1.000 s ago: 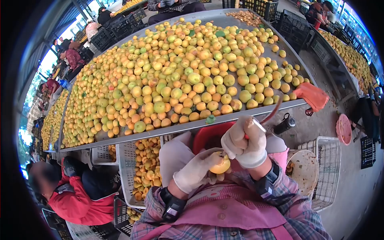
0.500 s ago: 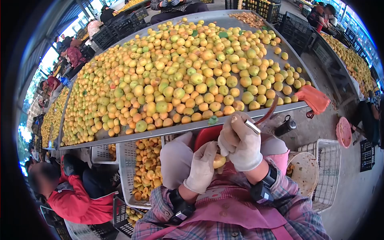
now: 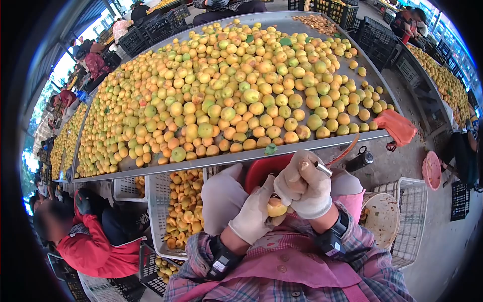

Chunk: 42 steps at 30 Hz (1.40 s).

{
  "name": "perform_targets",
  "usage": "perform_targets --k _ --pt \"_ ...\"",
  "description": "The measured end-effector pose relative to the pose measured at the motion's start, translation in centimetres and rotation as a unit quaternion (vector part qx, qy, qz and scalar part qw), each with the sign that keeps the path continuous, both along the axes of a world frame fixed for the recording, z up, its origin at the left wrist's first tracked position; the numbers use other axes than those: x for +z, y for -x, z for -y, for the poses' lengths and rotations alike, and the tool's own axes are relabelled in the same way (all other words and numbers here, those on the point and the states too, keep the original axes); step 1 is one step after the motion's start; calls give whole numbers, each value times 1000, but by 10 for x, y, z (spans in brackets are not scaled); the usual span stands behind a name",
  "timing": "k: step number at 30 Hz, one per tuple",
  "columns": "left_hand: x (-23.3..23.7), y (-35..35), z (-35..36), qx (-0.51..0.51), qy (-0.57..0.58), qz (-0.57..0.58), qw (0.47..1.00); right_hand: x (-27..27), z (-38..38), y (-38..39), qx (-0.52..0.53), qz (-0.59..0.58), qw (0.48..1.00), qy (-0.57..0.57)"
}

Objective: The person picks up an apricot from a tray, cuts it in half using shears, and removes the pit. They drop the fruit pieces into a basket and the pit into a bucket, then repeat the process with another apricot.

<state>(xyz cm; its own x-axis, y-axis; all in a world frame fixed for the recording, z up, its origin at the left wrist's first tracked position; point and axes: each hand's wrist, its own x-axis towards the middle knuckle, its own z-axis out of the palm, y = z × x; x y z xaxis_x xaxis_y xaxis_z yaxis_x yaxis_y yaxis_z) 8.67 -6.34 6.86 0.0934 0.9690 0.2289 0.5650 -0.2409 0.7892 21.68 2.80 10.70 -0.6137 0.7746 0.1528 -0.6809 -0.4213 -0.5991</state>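
Both of my hands wear whitish gloves and meet above my lap. My left hand (image 3: pixel 255 214) is closed round a yellow-orange apricot (image 3: pixel 275 207), which shows between the two hands. My right hand (image 3: pixel 306 185) is a fist round a small knife; the knife's metal end (image 3: pixel 323 169) sticks out past the knuckles, and its blade is hidden. The fingers of my right hand touch the apricot. In front of me a metal table (image 3: pixel 236 160) bears a large heap of yellow and orange apricots (image 3: pixel 201 100).
A white crate (image 3: pixel 157 216) of halved apricots stands at the left below the table. At the right are a bucket (image 3: pixel 385 214), a white crate (image 3: pixel 420 216), a black bottle (image 3: pixel 359 160) and a red bag (image 3: pixel 397 127). A person in red (image 3: pixel 100 251) sits at the left.
The apricot between my hands shows more of its surface now. My left hand has turned slightly and my right hand has moved a little down and right. The view has shifted slightly.
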Motion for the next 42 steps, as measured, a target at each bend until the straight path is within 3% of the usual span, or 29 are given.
perform_targets --k 2,10,17,22,24,27,28,29,30,32,34,36,38,42 --pt "6 -1 -2 -20 54 56 997 -3 0 -2 12 -24 1000 3" --pt "14 -4 -2 -43 71 81 993 1 3 -6 12 -62 998 30" --pt "21 -8 0 -52 152 152 975 0 1 -8 13 -53 998 -16" --pt "10 -11 1 -45 72 120 989 2 0 -9 30 -62 997 -29" --pt "8 -10 3 -41 36 95 994 -3 -2 -8 60 -116 991 -32" --pt "16 -7 -1 -47 113 200 972 11 0 -3 -33 -76 997 -5" --pt "27 -6 -6 4 192 349 917 18 -1 -3 -38 -75 996 -5" --pt "34 -6 -9 55 265 484 832 27 -3 -3 -111 -31 993 25" --pt "37 -9 -9 103 199 424 878 31 -4 -4 -183 11 982 54" --pt "29 -2 -11 160 113 366 910 21 -8 -10 -190 27 981 20" --pt "23 2 -17 196 47 302 932 17 -5 -12 -125 332 928 -115" --pt "22 4 -21 234 -17 236 943 8 3 -3 -22 307 951 24" --pt "23 5 -22 231 -99 149 956 -1 11 6 22 316 948 38" --pt "0 11 -22 239 -101 14 966 -11 18 13 39 342 938 26"
